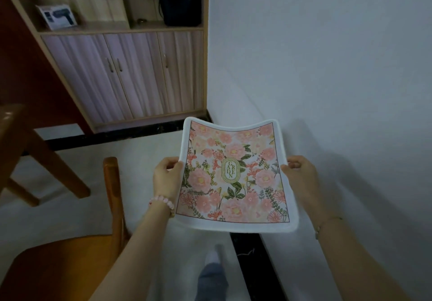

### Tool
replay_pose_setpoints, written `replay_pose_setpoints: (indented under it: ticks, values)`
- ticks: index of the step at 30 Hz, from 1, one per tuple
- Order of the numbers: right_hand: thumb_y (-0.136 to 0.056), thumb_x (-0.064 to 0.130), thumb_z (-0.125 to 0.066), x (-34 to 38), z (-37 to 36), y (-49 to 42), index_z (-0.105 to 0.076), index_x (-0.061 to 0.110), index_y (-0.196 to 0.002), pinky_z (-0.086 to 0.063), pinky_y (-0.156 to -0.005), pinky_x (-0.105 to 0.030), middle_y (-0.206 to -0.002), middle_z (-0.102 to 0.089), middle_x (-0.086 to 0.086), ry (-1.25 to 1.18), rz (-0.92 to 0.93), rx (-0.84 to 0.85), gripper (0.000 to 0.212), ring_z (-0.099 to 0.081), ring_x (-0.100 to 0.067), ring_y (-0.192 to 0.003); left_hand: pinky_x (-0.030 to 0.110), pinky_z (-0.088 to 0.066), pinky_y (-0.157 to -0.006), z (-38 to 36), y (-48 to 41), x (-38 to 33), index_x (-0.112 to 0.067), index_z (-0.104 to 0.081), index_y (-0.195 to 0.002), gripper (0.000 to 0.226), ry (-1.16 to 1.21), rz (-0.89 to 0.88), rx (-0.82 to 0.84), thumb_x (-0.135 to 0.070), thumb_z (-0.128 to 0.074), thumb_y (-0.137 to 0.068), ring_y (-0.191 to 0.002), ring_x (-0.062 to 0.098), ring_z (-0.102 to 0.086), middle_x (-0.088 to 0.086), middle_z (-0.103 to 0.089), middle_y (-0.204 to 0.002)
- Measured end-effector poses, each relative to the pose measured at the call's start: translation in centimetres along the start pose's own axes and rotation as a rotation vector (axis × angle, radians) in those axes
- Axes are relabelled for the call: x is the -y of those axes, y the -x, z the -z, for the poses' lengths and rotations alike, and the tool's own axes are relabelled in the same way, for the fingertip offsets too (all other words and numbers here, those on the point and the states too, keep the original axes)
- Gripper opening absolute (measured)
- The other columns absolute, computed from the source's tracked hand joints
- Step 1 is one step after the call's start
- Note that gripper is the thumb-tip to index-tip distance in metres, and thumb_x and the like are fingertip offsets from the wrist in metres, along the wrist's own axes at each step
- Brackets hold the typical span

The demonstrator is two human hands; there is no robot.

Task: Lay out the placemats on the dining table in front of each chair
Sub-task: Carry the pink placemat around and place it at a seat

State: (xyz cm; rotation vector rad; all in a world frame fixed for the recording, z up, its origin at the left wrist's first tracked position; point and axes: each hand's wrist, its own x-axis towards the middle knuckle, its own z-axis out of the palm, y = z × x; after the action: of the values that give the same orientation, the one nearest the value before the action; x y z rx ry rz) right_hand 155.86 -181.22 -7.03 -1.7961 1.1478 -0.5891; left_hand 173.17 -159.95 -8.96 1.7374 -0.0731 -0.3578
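A floral placemat (236,174) with pink flowers, a white border and a "GARDEN" emblem hangs in the air in front of me, its far edge curling up. My left hand (167,176) pinches its left edge, thumb on top. My right hand (301,176) pinches its right edge the same way. A pink bead bracelet sits on my left wrist. No dining table top shows in this view.
A wooden chair seat (63,265) and its back post (113,195) are at lower left. Another wooden chair (28,151) stands at far left. A cabinet (131,71) with shelves stands ahead. A white wall (327,67) runs along the right. My leg shows below.
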Motion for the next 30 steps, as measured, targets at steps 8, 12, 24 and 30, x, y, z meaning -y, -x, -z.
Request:
replay_pose_setpoints:
  ticks: [8, 12, 24, 30]
  values:
    - [-0.088, 0.005, -0.056, 8.6, -10.8, -16.6, -0.055, 0.009, -0.102, -0.042, -0.068, -0.029, -0.08, -0.05, 0.007, -0.022, 0.041, 0.16, 0.014, -0.051, -0.01, -0.067, 0.029, -0.049, -0.061, -0.8, -16.6, -4.5, -0.013, -0.06, -0.093, 0.009, 0.037, 0.042, -0.159, -0.014, -0.052, -0.089, -0.068, 0.021, -0.057, 0.004, -0.061, -0.079]
    - [-0.088, 0.005, -0.056, 13.5, -17.2, -22.4, -0.055, 0.011, -0.098, -0.042, -0.064, -0.026, -0.079, -0.05, 0.007, -0.028, 0.108, 0.272, 0.012, -0.052, -0.01, -0.066, 0.027, -0.048, -0.058, 1.3, -22.9, -6.4, -0.011, -0.06, -0.094, 0.01, 0.052, 0.041, -0.276, -0.011, -0.051, -0.089, -0.066, 0.018, -0.057, 0.004, -0.06, -0.078]
    - [-0.083, 0.006, -0.059, 26.6, -44.4, -32.6, -0.059, 0.017, -0.09, -0.054, -0.082, -0.046, -0.08, -0.064, 0.0, -0.031, 0.232, 0.737, 0.013, -0.066, -0.028, -0.081, 0.023, -0.041, -0.054, 12.8, -38.5, -6.4, -0.011, -0.062, -0.097, 0.013, 0.076, 0.14, -0.744, -0.016, -0.052, -0.09, -0.067, 0.012, -0.056, -0.002, -0.059, -0.076]
    - [-0.085, 0.004, -0.058, 34.9, -58.6, -33.8, -0.056, 0.017, -0.089, -0.055, -0.08, -0.045, -0.081, -0.062, 0.0, -0.022, 0.296, 0.981, 0.013, -0.065, -0.028, -0.081, 0.023, -0.039, -0.055, 19.6, -44.6, -8.3, -0.013, -0.061, -0.095, 0.01, 0.097, 0.146, -0.988, -0.014, -0.054, -0.089, -0.069, 0.012, -0.053, -0.004, -0.057, -0.077]
